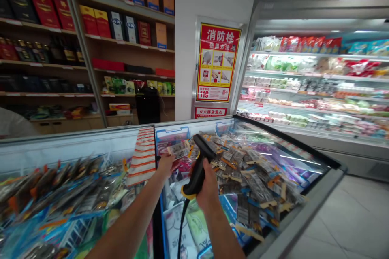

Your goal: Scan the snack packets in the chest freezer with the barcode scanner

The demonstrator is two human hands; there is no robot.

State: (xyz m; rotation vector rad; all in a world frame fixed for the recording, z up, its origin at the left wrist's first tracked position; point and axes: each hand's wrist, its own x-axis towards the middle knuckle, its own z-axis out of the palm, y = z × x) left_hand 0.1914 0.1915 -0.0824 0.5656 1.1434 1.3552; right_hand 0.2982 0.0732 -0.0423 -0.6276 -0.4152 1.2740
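My right hand (208, 188) is wrapped round the handle of a black handheld barcode scanner (197, 173) with yellow trim. The scanner's head points up and away over the freezer, and its black cable (181, 226) hangs down toward me. Just left of it, my left hand (167, 164) is closed on the near end of a small clear packet (180, 150) with a pale label. Its fingertips are partly hidden. Many similar flat packets with dark contents (243, 166) lie heaped to the right, on the glass top of the chest freezer (304, 206).
More bagged goods (67, 190) lie on the left freezer section, near an orange-striped white strip (142, 156). Behind stand shelves of boxes (133, 42) and a pillar with a red fire-hydrant poster (219, 62). A lit refrigerated display (316, 85) stands at the right, beyond pale floor tiles (349, 214).
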